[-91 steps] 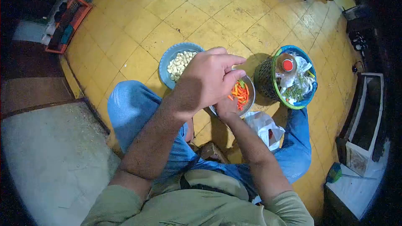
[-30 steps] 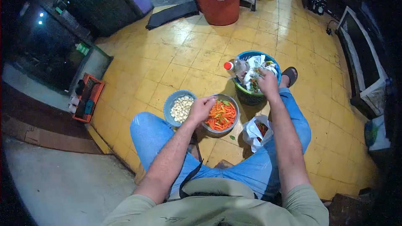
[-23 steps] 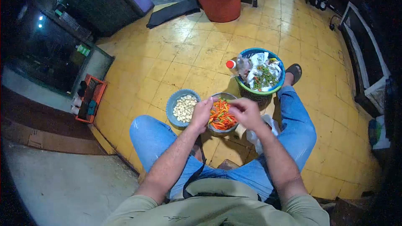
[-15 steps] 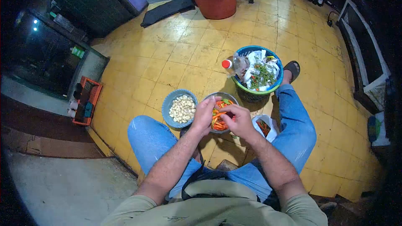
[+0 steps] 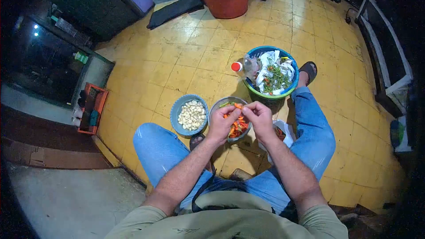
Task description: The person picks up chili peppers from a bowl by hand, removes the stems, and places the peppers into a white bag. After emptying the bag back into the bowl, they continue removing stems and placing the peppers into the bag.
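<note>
Over a round bowl (image 5: 213,107) of red and orange chili peppers (image 5: 239,128), my two hands meet. My left hand (image 5: 220,124) is closed, thumb and fingers pinching toward an orange-red chili pepper (image 5: 238,106). My right hand (image 5: 261,119) pinches the same chili from the other side. Part of the bowl and its peppers is hidden under my fingers. To the left, close to my left hand, stands a grey-blue bowl (image 5: 173,114) of peeled garlic cloves (image 5: 192,115). A white plastic bag (image 5: 288,136) with chilies inside sits beside my right wrist, partly covered by it.
Beyond my right hand stands a blue-and-green basket (image 5: 292,89) with white plastic and green stems (image 5: 275,79). A red-capped clear bottle (image 5: 237,67) leans at its left. Farther off are a red bucket (image 5: 223,0) with a blue lid and an orange crate (image 5: 101,102).
My right hand has turned and risen slightly, its fingertips now against my left fingertips. An orange-red chili now shows between them at the bowl's far side.
</note>
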Demonstrator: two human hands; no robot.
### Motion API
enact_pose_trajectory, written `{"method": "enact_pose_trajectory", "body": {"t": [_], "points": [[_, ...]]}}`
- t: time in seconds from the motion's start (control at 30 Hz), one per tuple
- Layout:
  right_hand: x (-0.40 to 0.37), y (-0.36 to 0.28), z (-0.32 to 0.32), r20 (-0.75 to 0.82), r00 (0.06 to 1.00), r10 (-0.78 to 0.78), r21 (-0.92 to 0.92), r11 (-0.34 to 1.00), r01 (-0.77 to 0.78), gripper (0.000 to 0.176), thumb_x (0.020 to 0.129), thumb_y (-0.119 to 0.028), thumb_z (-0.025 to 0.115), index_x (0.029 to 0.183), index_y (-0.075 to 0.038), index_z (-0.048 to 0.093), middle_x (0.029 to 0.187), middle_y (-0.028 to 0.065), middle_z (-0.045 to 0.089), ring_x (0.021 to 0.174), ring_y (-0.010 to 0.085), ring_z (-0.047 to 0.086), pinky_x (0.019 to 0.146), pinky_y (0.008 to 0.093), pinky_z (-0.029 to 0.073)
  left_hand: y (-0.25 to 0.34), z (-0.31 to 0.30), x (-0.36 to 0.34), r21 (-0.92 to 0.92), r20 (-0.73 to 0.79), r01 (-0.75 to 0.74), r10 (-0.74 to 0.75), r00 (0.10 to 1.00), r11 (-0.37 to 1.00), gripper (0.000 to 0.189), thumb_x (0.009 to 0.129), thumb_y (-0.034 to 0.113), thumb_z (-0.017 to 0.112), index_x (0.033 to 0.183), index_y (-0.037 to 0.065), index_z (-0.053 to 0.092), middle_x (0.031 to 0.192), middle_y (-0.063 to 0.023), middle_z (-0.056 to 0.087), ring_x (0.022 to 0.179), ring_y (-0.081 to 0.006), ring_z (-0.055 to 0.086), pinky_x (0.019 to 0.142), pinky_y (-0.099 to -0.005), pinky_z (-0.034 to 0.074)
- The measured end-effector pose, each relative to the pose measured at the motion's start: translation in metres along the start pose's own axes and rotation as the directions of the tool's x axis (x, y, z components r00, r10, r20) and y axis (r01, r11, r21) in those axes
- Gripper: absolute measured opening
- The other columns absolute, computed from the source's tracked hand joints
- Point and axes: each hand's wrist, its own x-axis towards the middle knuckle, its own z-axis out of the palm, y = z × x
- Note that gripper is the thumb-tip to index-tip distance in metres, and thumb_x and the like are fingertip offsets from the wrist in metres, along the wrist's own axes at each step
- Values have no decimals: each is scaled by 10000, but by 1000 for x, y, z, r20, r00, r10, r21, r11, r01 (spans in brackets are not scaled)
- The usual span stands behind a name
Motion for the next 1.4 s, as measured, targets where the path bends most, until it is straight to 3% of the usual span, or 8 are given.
{"method": "enact_pose_trajectory", "body": {"t": [0.2, 0.27, 0.37, 0.87, 0.97, 1.03, 1.23, 1.4], "points": [[2, 9, -1, 120, 990, -69, -205, 974, 92, 159, 830, -117, 690, 926, 6, 660, 784, 17, 644, 691, 68, 570, 630, 238, 475, 4, -19, 0, 192, -10, -61, 64, 998, 979, 242, 885, 196, 662, 992, -22, 676, 889, -36, 677, 819, -93, 608, 733, -252, 492], [0, -12, -1, 85, 987, -139, -245, 957, 156, 161, 810, -123, 698, 897, 9, 664, 805, 38, 648, 705, 90, 583, 649, 255, 483, 13, -24, -4, 591, 151, -187, 120, 981, 785, 216, 856, 188, 673, 929, -15, 683, 868, -65, 684, 789, -110, 620, 702, -275, 495], [-3, -23, -2, 194, 942, -274, -398, 856, 331, 140, 781, -97, 690, 877, 3, 669, 778, 82, 631, 696, 158, 601, 634, 283, 482, 19, -19, -12, 656, 240, -292, 175, 955, 696, 187, 829, 167, 676, 903, -4, 687, 811, -96, 670, 745, -146, 629, 668, -303, 496], [22, -13, -31, 403, 915, -3, -411, 893, 184, 106, 770, -104, 682, 783, 1, 675, 726, 120, 637, 665, 212, 613, 637, 323, 476, 19, -21, -4, 727, 522, -614, 334, 785, 306, 155, 794, 132, 678, 929, 57, 673, 783, -148, 609, 734, -329, 614, 641, -410, 503], [21, -23, -27, 451, 891, -54, -504, 808, 304, 121, 756, -125, 686, 751, -6, 667, 719, 138, 627, 676, 269, 611, 648, 361, 481, 14, -24, 1, 738, 521, -595, 293, 802, 319, 156, 798, 139, 672, 934, 63, 679, 786, -149, 612, 748, -329, 616, 651, -409, 504], [16, -26, -22, 456, 859, -233, -660, 560, 502, 135, 750, -155, 687, 759, -24, 659, 743, 146, 613, 735, 321, 596, 685, 412, 476, 16, -25, 1, 762, 491, -557, 267, 829, 331, 155, 800, 141, 670, 936, 66, 681, 788, -149, 615, 761, -330, 617, 656, -410, 504], [15, -35, -19, 601, 781, -169, -666, 434, 607, 144, 746, -153, 669, 759, -27, 600, 803, 140, 592, 832, 340, 574, 744, 437, 461, 21, -24, -2, 793, 483, -526, 210, 850, 308, 155, 802, 139, 668, 940, 69, 682, 832, -149, 624, 791, -334, 619, 688, -411, 509], [19, -31, -27, 643, 751, -150, -578, 548, 604, 111, 746, -107, 645, 743, -14, 584, 762, 148, 598, 772, 349, 584, 695, 431, 467, 21, -22, -3, 752, 564, -590, 176, 807, 295, 158, 808, 134, 661, 947, 59, 679, 868, -151, 623, 790, -337, 620, 710, -410, 516]]}}
